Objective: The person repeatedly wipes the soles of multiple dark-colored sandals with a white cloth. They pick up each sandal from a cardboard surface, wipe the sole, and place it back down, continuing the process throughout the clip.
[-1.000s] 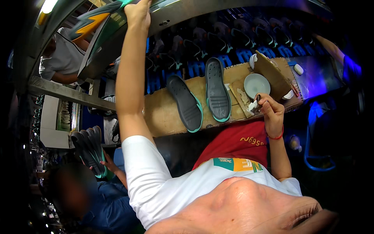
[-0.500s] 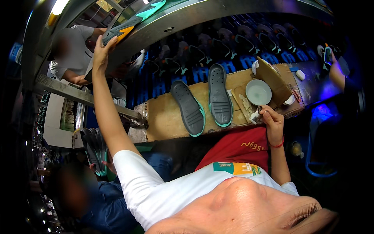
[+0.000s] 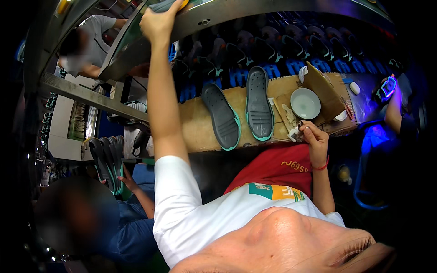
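My left hand (image 3: 159, 22) is stretched to the upper metal shelf, its fingers closed on the end of a grey shoe sole (image 3: 162, 7) with an orange patch; most of that sole lies beyond the picture's top edge. Low on the right, my right hand (image 3: 315, 140) pinches a small dark-and-white thing whose kind I cannot make out, just below a white bowl (image 3: 305, 103) of pale liquid. Two grey shoe soles with teal edges, a left one (image 3: 221, 117) and a right one (image 3: 260, 104), lie side by side on the cardboard (image 3: 193, 125) in front of me.
Behind the cardboard runs a row of dark shoe uppers (image 3: 273, 45) on blue holders. An upright cardboard flap (image 3: 322, 93) stands beside the bowl. At left, a co-worker holds several soles (image 3: 108, 164); another stands beyond a metal frame (image 3: 91, 98). A co-worker's hand (image 3: 395, 107) is at far right.
My left hand has moved right and up along the shelf with the sole, which now shows less. My right hand has stayed near the bowl, still pinching.
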The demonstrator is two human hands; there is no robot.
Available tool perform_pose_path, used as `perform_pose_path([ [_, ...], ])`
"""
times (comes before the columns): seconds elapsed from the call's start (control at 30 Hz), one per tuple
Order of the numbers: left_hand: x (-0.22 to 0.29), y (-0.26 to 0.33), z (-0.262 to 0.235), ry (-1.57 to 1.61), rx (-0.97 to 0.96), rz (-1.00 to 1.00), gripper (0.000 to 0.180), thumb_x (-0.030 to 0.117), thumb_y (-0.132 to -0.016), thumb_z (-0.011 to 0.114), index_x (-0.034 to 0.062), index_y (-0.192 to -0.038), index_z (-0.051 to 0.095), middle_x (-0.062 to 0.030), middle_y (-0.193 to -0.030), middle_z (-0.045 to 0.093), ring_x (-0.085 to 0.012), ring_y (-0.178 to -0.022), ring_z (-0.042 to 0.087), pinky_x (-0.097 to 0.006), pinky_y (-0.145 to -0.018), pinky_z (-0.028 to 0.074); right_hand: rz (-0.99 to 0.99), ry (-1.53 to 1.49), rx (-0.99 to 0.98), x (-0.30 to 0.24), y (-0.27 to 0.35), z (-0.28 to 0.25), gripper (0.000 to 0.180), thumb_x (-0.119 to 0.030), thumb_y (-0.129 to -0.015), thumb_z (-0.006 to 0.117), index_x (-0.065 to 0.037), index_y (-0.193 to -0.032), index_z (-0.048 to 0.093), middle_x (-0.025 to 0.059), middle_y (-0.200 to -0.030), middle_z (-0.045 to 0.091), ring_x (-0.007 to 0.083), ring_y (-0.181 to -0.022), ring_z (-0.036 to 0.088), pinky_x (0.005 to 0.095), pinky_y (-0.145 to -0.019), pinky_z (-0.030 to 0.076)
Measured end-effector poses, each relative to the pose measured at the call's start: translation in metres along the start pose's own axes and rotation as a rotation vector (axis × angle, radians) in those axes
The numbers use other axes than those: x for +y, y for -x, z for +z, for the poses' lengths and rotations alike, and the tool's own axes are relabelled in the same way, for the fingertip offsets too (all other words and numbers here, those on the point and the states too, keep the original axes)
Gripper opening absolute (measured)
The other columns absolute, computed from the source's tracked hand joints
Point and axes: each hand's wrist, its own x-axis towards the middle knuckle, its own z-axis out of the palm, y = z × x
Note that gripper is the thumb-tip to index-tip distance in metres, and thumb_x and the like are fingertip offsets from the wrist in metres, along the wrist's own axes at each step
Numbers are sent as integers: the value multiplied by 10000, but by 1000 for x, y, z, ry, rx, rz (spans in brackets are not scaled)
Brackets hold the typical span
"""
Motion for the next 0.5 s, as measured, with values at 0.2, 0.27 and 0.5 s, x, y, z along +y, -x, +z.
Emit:
perform_pose_path([
  [0.2,54,-22,74,-36,-244,73,808,584,-811,571,-111,-1219,518,-307,-1273,504,-406,-1237,454,-520,-1070,268,18,58,-5,-7,4,1,122,-43,-896,595,56,-912,664,59,-1004,637,98,-863,561,208,-746,432],
  [0.27,42,-23,94,-97,85,254,825,546,-826,579,-106,-1305,420,-301,-1350,417,-414,-1294,360,-533,-1080,228,25,74,-13,-9,3,4,121,-41,-895,594,57,-914,663,58,-1004,636,97,-859,560,209,-742,433],
  [0.5,38,178,-4,107,-68,479,701,435,-779,699,3,-1287,484,-242,-1217,527,-428,-968,613,-442,-809,506,-73,333,50,-4,-6,-10,114,-46,-883,613,42,-905,684,76,-981,636,117,-884,571,215,-758,428],
])
